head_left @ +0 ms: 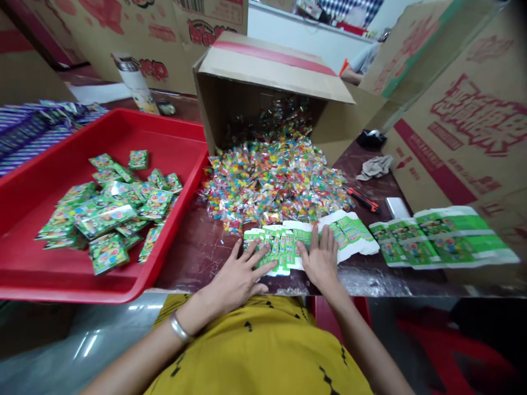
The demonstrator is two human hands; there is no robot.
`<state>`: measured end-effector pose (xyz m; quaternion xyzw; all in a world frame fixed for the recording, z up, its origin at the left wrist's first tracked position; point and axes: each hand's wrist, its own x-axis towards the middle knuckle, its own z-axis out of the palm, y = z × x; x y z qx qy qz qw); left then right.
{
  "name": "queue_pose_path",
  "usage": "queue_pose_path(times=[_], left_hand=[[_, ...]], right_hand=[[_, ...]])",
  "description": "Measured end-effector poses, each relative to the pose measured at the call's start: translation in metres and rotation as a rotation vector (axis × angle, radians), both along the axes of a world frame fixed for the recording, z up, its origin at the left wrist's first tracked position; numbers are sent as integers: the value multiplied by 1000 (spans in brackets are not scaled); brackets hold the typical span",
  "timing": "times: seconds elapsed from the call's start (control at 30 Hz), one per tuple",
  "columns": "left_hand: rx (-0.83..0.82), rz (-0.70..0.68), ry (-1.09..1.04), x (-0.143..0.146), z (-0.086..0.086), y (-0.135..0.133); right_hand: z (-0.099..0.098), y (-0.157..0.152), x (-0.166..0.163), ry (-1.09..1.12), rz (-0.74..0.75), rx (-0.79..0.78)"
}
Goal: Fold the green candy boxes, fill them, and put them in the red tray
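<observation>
Both hands lie on a fanned row of flat green printed carton blanks (302,235) near the table's front edge. My left hand (242,270) rests flat on the row's left end, fingers spread. Against the middle of the row presses my right hand (323,262), its fingers stretched out and the thumb apart. White edges show on the blanks to its right. Just behind the row spreads a heap of small clear sachets of coloured candies (275,181), spilling from a cardboard box (267,63) tipped on its side.
At left, a red tray (33,241) holds small filled green boxes (109,252). More green blanks (444,236) lie far right. A red and black cutter (363,201), a crumpled cloth (374,167) and a white block (397,208) lie right of the heap. A bottle (135,85) stands behind the tray.
</observation>
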<state>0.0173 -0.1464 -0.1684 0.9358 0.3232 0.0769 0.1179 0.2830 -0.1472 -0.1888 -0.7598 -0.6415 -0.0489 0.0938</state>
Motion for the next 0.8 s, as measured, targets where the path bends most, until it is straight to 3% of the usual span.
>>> queue_pose_path(times=[0.2, 0.3, 0.4, 0.6, 0.8], left_hand=[[13, 110, -58, -19, 8, -4], [-8, 267, -112, -29, 10, -7], [-43, 381, -134, -34, 8, -11], [-42, 468, -191, -34, 1, -15], [-70, 545, -307, -33, 2, -16]], right_hand=[[42, 0, -15, 229, 243, 202], [55, 17, -43, 380, 510, 81], [53, 40, -78, 335, 630, -65], [43, 65, -117, 225, 686, -172], [53, 77, -111, 682, 563, -189]])
